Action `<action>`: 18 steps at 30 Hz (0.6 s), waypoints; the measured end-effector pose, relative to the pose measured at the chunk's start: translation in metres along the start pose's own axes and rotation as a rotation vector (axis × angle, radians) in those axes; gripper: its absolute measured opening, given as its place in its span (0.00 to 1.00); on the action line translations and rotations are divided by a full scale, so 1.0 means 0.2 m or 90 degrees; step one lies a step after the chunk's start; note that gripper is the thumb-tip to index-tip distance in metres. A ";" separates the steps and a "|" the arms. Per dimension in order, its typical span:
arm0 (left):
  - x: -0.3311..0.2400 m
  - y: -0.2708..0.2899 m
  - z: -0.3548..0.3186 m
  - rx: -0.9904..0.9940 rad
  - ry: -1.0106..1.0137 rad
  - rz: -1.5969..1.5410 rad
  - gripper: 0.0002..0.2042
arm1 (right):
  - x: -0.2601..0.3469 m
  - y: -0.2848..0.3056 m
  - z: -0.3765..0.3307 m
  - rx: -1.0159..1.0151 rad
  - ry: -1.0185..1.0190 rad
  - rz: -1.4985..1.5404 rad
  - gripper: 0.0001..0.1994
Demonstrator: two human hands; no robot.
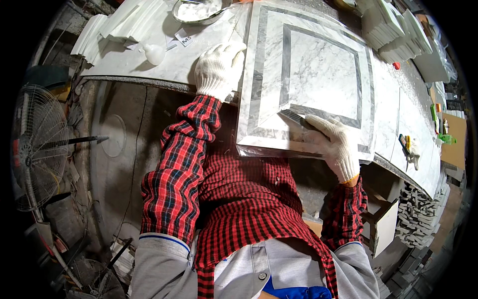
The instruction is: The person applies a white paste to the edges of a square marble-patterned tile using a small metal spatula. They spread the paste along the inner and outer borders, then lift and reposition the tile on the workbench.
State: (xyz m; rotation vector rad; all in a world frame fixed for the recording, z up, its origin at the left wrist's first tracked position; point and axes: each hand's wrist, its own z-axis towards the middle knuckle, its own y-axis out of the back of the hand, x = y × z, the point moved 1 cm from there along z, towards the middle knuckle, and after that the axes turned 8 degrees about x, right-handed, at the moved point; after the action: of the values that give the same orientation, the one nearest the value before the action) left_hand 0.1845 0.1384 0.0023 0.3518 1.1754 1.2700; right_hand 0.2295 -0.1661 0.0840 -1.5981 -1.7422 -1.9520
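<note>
Loads of open room over the middle of the square white-and-grey marble panel (321,70) — a hand could slide right across. The white-gloved right hand (341,147) blocks the near right part, though. Left's tighter: white-gloved left hand (219,69) beside the edge, white bulb-shaped bottle (155,54) past it, round metal bowl (199,21) farther back.

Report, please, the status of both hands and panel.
Left hand beside marble panel. Right hand gripping flat grey piece over panel's near side. Bowl off panel, beyond left hand.

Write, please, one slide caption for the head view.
Gloved right hand holding a flat object over a grey-banded marble panel, left hand alongside.
</note>
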 end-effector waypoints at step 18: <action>-0.04 0.02 0.00 0.012 0.028 -0.005 0.08 | -0.01 0.03 -0.01 0.019 -0.123 0.306 0.16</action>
State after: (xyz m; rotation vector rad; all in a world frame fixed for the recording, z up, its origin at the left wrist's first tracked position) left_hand 0.1843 0.1330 0.0090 0.3337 1.2255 1.2654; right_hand 0.2333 -0.1710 0.0868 -2.0171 -1.2649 -1.5822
